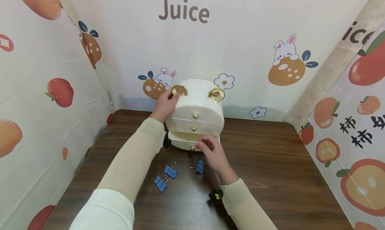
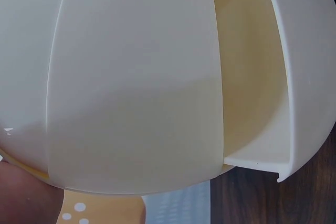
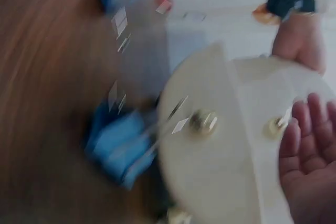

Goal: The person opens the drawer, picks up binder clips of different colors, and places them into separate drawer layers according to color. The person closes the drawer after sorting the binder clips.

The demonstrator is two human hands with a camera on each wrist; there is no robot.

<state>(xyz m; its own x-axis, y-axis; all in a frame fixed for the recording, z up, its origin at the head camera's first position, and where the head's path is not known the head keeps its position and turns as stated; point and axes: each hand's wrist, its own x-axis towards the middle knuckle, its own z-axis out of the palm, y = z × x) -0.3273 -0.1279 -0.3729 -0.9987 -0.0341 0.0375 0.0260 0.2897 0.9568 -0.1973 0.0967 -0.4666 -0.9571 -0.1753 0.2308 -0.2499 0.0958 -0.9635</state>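
Note:
A white mini drawer cabinet point(image 1: 197, 104) with gold knobs and two round gold ears stands at the table's back. Its bottom drawer point(image 1: 180, 141) is pulled out; the part of its inside seen in the left wrist view is bare. My left hand point(image 1: 164, 106) holds the cabinet's upper left side by the gold ear point(image 1: 179, 89). In front of the bottom drawer, my right hand point(image 1: 213, 156) hovers with loosely bent fingers and holds nothing. Several blue binder clips lie before the cabinet: one point(image 1: 199, 167) beside the right hand, others point(image 1: 170, 172) farther left.
The brown wooden table point(image 1: 255, 183) carries all of this. Behind and at both sides hangs a fruit-printed cloth point(image 1: 246, 29). Black straps with small devices sit on both wrists, the right one point(image 1: 216, 194) low by the sleeve. The right wrist view is blurred.

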